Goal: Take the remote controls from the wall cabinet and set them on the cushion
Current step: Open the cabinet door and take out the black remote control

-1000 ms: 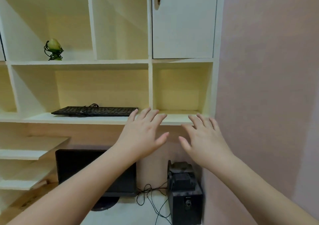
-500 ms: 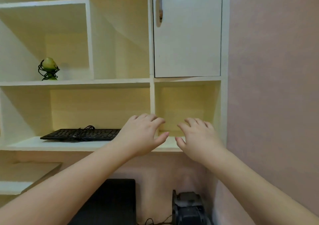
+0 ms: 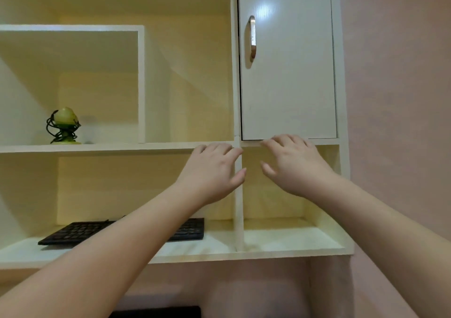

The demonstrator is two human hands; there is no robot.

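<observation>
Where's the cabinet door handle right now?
The handle is upper centre-right in the head view, upright on the left edge of the closed white door, above the right hand.

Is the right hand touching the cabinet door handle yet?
Apart. The head view shows the right hand at the cabinet door's bottom edge, with bare door between it and the handle.

1. Left hand (image 3: 214, 171) and right hand (image 3: 292, 165) raised, fingers relaxed, holding nothing.
2. Right fingertips at bottom edge of closed cabinet door (image 3: 288, 73).
3. Keyboard (image 3: 80, 231) on lower shelf, green ornament (image 3: 64, 126) above.
</observation>
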